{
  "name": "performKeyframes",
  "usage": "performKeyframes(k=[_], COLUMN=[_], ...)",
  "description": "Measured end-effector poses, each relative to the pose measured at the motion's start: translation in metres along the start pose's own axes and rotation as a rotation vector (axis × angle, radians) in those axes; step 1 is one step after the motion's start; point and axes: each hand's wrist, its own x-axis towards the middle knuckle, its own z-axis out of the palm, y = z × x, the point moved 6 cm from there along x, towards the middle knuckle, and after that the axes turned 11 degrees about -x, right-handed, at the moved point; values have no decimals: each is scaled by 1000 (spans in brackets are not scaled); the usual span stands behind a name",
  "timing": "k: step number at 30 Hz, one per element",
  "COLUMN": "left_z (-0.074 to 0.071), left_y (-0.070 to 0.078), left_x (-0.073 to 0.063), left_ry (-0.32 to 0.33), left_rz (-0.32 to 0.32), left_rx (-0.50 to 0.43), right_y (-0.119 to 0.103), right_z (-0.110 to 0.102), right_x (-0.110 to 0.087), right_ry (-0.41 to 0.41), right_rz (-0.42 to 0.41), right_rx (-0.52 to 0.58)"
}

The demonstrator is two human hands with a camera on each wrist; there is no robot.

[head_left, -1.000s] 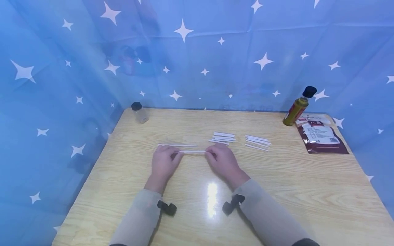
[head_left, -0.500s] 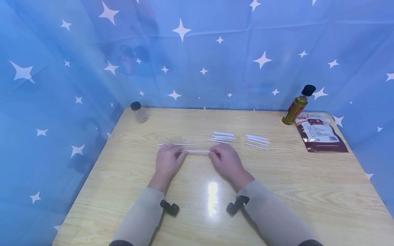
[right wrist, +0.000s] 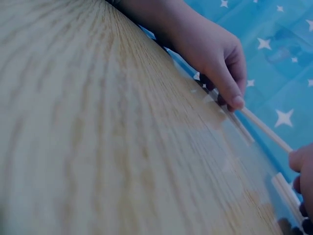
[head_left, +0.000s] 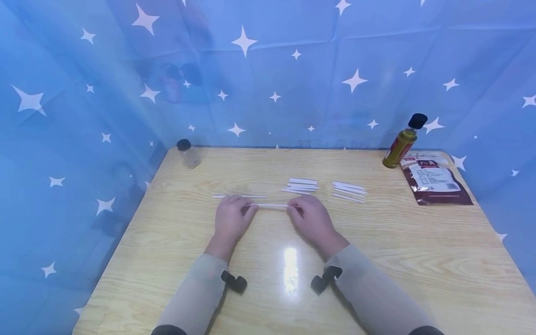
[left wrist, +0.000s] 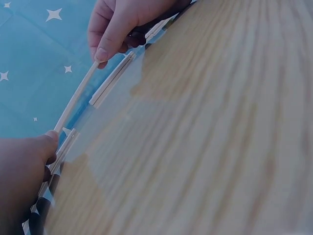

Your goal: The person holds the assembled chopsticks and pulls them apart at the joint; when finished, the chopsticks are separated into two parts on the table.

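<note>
A thin white stick (head_left: 272, 205) runs level between my two hands, just above the table. My left hand (head_left: 231, 217) pinches its left end between thumb and fingers. At the other end, my right hand (head_left: 311, 219) pinches it the same way. The left wrist view shows the stick (left wrist: 76, 100) raised off the surface, slightly bowed. Behind my left hand another white stick (head_left: 251, 196) lies on the table, partly hidden by the fingers. Several white sticks (head_left: 303, 182) lie in a group just beyond my right hand.
A second group of white sticks (head_left: 348, 188) lies further right. At the back right stand an oil bottle (head_left: 400, 148) with a black cap and a flat maroon packet (head_left: 435, 180). A small clear jar (head_left: 190, 156) is at the back left. A blue starry curtain (head_left: 268, 70) borders the table (head_left: 377, 288).
Both hands, with the stick between them, have shifted a little to the right. Their pinch on its ends stays the same, and the other things lie as before.
</note>
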Motion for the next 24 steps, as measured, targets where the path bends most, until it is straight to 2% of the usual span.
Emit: performKeyframes(k=[16, 24], left_z=[8, 16], left_y=[3, 11], left_x=[3, 6], left_ry=[3, -30], left_rz=[19, 20], left_rx=[12, -1], right_y=[3, 10], right_z=[-9, -15], right_x=[-5, -10], right_ry=[27, 52], right_rz=[-3, -5], right_rx=[6, 8])
